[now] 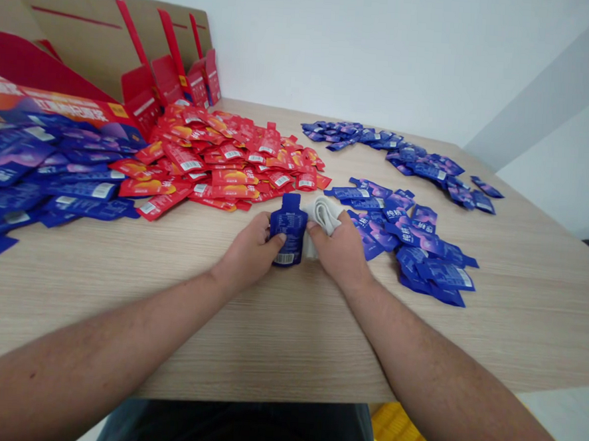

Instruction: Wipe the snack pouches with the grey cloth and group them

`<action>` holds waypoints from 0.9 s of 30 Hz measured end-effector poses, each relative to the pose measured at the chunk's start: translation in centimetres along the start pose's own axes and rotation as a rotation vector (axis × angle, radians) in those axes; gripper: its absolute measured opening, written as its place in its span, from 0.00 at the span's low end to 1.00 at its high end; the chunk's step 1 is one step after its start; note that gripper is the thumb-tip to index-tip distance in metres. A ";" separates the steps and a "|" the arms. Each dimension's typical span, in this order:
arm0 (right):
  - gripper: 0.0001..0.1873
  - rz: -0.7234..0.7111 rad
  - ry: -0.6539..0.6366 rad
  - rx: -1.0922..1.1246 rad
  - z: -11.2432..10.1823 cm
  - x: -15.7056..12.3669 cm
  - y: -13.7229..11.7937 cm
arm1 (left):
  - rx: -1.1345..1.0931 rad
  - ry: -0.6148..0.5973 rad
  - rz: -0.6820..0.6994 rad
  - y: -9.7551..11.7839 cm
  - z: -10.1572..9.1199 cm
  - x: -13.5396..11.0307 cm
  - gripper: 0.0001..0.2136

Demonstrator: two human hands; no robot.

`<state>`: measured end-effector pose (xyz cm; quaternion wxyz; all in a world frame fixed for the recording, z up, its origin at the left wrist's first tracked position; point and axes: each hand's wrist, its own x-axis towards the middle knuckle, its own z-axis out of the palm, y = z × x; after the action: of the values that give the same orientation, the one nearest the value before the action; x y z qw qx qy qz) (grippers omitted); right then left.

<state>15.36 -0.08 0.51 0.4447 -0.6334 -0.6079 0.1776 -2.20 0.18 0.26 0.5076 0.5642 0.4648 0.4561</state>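
The blue pouch (290,232) sits right between the two hands, its neck pointing away from the person and its barcode end nearest them, so its long axis runs roughly straight out from the body. The left hand (249,250) is the nearer one, already on it: the thumb presses the pouch's front at the lower left edge, and the other fingers are bent round the side, mostly out of my sight, so it looks pinched there. On the far side, the right hand (341,253) is clamped on a folded white cloth (325,212), thumb in front, with the cloth just beside the pouch's right edge; whether that thumb touches the pouch I can't tell. Nor can I see whether the pouch's bottom meets the table (266,352). Beyond the left hand lies a red heap (228,156); blue pouches (413,234) lie scattered past the right.
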 end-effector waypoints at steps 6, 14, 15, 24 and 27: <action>0.23 -0.009 0.064 0.049 -1.2 0.6 -0.2 | -0.057 0.033 -0.101 -1.1 0.1 0.3 0.09; 0.19 -0.212 -0.118 -0.124 -2.0 -0.3 -1.2 | -0.032 0.015 -0.120 -0.5 0.0 0.0 0.09; 0.19 -0.192 -0.133 -0.155 -1.9 -0.4 -1.2 | -0.041 0.004 -0.122 -0.4 0.0 -0.1 0.09; 0.18 -0.077 -0.183 -0.171 -1.7 -0.2 -1.1 | -0.105 -0.050 -0.136 0.0 0.0 -0.5 0.07; 0.18 -0.177 -0.210 -0.142 -1.8 -0.2 -1.1 | -0.106 -0.067 -0.119 0.0 0.0 -0.4 0.08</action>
<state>16.01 -1.00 2.30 0.3467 -0.5852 -0.7154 0.1597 -2.27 -0.25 0.22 0.5781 0.5229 0.4556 0.4300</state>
